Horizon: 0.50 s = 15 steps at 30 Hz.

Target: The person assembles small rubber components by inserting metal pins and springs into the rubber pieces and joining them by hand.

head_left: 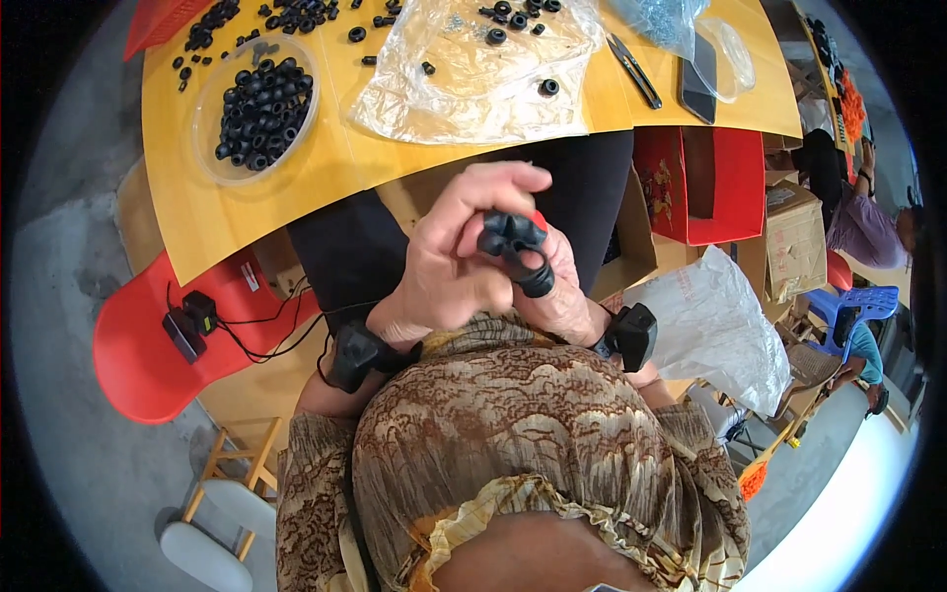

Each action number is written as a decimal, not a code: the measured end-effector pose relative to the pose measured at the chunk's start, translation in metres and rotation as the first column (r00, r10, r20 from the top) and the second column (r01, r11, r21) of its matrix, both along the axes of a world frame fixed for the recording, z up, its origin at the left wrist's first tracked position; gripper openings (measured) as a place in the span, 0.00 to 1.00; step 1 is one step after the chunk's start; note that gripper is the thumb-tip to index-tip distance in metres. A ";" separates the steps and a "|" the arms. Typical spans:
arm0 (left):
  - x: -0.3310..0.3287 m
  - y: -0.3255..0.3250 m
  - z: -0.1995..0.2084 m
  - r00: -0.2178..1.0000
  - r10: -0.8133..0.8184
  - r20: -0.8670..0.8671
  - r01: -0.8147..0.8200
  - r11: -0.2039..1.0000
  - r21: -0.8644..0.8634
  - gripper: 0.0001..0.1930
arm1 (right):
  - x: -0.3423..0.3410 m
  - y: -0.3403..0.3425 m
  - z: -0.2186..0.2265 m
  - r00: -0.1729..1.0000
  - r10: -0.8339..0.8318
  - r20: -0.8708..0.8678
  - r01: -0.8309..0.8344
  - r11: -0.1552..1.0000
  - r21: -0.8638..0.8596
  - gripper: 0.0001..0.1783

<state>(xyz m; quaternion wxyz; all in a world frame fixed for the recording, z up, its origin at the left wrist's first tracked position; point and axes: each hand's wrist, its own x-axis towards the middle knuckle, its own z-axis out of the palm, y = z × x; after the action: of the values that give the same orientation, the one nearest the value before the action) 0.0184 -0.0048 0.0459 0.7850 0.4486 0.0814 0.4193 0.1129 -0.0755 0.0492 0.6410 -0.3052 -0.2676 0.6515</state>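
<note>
In front of my waist, my two hands meet around a small black rubber piece [512, 234] with rounded lobes. My left hand [444, 259] is closed, its fingers curled over the piece from the left. From the other side my right hand [562, 291] grips it, with a black ring-shaped part [537, 280] near its thumb. A bit of red shows behind the piece. Whether the black parts are joined, I cannot tell. Each wrist wears a black strapped device. Beyond my hands, a clear round tub [204, 148] holds many black rubber pieces.
The yellow table [232, 222] bears loose black pieces, a clear plastic sheet [444, 104], a black pen-like tool [634, 71] and a phone [697, 84]. A red box [725, 187] stands below right. Left is a red chair [138, 345] with cables. Other people sit far right.
</note>
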 end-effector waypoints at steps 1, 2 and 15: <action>0.001 -0.004 0.009 0.998 0.056 0.023 -0.050 0.976 -0.210 0.20 | 0.000 0.001 0.002 0.998 0.046 0.045 -0.045 0.999 -0.010 0.19; -0.001 -0.003 0.010 0.998 0.056 0.022 -0.050 0.976 -0.210 0.20 | 0.000 0.001 0.003 0.992 0.092 0.089 -0.090 0.996 -0.021 0.18; 0.014 0.000 0.003 0.909 0.371 -0.188 -0.284 0.884 0.371 0.05 | -0.006 0.000 0.000 0.832 -0.183 0.523 0.158 0.983 0.092 0.13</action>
<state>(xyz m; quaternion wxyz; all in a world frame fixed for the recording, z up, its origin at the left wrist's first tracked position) 0.0322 -0.0046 0.0485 0.5972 0.6048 0.1836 0.4939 0.1068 -0.0757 0.0489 0.6046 -0.4810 -0.4201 0.4760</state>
